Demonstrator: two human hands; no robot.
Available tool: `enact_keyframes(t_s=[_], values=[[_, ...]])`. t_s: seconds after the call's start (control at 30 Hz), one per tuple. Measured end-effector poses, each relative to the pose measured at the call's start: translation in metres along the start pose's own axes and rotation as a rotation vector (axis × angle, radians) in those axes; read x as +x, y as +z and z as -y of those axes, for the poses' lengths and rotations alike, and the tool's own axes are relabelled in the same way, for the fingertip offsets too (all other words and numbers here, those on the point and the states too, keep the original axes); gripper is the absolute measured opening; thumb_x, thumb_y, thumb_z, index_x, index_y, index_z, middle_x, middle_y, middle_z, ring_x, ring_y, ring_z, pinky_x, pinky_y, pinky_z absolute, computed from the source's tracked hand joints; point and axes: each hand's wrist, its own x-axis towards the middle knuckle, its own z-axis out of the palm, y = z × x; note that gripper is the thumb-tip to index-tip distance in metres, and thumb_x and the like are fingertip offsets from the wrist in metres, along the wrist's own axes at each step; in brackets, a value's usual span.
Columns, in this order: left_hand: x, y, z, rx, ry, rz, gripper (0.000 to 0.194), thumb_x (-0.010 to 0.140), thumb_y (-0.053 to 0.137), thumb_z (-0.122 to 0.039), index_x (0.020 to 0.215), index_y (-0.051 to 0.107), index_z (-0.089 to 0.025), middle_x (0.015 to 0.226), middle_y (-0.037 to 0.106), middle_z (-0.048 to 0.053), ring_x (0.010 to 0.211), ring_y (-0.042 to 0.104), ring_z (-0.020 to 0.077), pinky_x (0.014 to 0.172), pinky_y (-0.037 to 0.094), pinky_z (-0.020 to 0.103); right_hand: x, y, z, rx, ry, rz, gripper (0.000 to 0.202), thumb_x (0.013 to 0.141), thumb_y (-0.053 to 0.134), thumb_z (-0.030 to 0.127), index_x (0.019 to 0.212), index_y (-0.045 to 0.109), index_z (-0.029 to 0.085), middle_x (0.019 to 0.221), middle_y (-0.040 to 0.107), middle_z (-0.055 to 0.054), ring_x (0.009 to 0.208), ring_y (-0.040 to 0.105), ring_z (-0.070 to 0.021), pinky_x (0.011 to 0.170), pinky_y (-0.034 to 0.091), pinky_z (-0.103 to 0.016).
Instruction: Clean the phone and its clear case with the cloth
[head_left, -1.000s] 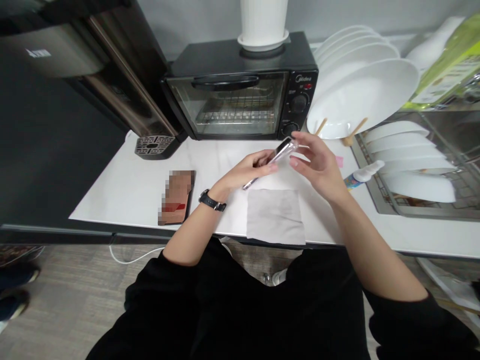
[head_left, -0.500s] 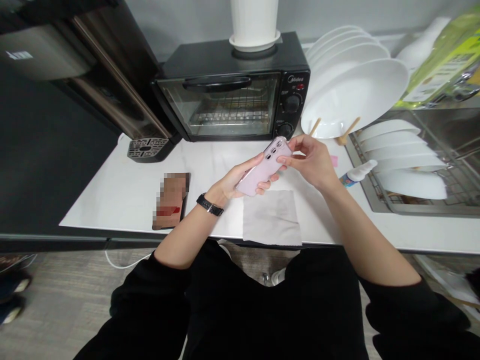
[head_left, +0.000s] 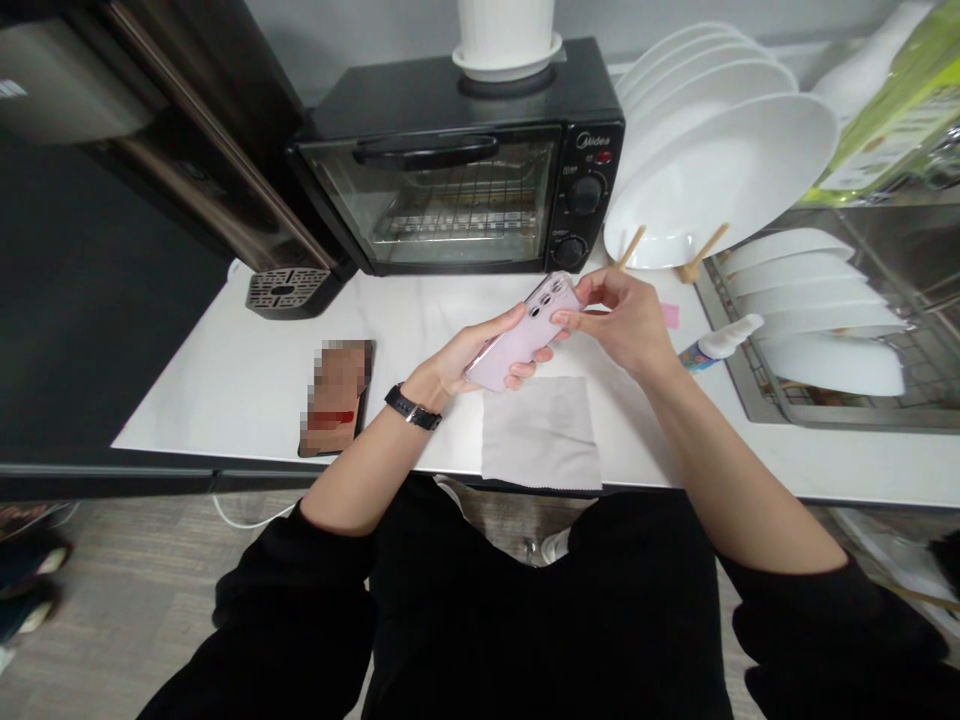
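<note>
Pink phone (head_left: 517,345) held above the white desk (head_left: 247,390), tilted, back and camera lenses facing up. Its lower part is gripped by the left hand (head_left: 484,352), fingers wrapped around the edges. Its upper corner by the lenses is pinched between thumb and fingers of the right hand (head_left: 619,315). Grey cloth (head_left: 540,432) laid flat on the desk, near the front edge. Spray bottle (head_left: 720,343) observed right of the right hand, beside the dish rack (head_left: 780,405).

We're seeing smooth, glossy plastic on the pink phone (head_left: 514,345), soft matt cloth (head_left: 540,432) lying smooth-faced, white plates (head_left: 727,175) shining glossy, the rack (head_left: 787,412) looking like metal, pegs (head_left: 691,270) looking wooden.
</note>
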Motion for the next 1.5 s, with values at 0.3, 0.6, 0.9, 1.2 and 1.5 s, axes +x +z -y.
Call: enact_keyframes(t_s=[0.3,0.6,0.9,1.2,1.5], values=[[-0.006,0.000,-0.003,-0.067,-0.082,0.058,0.066,0.108,0.051,-0.067,0.137,0.067,-0.010,0.096,0.061,0.007,0.067,0.048,0.0114,0.058,0.041,0.024,0.005,-0.005,-0.001,0.094,0.017,0.178,0.077,0.041,0.108,0.073,0.074,0.057,0.025,0.077,0.058,0.005,0.072,0.051,-0.0137,0.063,0.046,-0.029],[-0.005,0.004,-0.002,-0.053,-0.092,0.042,0.063,0.104,0.057,-0.069,0.135,0.069,-0.016,0.093,0.062,0.007,0.065,0.047,0.0118,0.055,0.038,0.024,0.001,-0.008,0.001,0.077,0.064,0.309,0.078,0.051,0.102,0.080,0.070,0.049,0.026,0.073,0.058,0.004,0.068,0.052,-0.0152,0.061,0.043,-0.032],[-0.004,0.008,-0.003,-0.016,-0.001,-0.005,0.064,0.106,0.054,-0.070,0.132,0.071,-0.014,0.089,0.059,0.005,0.062,0.047,0.0101,0.054,0.041,0.024,0.002,0.000,0.000,-0.005,-0.066,0.103,0.072,0.058,0.101,0.079,0.075,0.055,0.027,0.076,0.056,0.004,0.070,0.052,-0.0141,0.058,0.043,-0.030],[-0.002,0.002,-0.003,0.060,0.065,-0.054,0.059,0.108,0.052,-0.066,0.131,0.070,-0.014,0.105,0.075,0.012,0.071,0.065,0.0151,0.061,0.061,0.029,-0.002,0.002,0.006,-0.107,-0.098,0.067,0.061,0.068,0.098,0.074,0.080,0.060,0.028,0.086,0.060,0.001,0.085,0.060,-0.0188,0.069,0.056,-0.032],[-0.007,0.003,-0.006,0.166,0.122,-0.096,0.063,0.108,0.049,-0.070,0.141,0.069,-0.021,0.120,0.079,0.016,0.110,0.079,0.0306,0.088,0.071,0.049,-0.006,-0.001,0.014,0.057,-0.022,0.246,0.065,0.070,0.094,0.079,0.095,0.056,0.032,0.090,0.078,0.002,0.083,0.075,-0.0236,0.078,0.062,-0.042]])
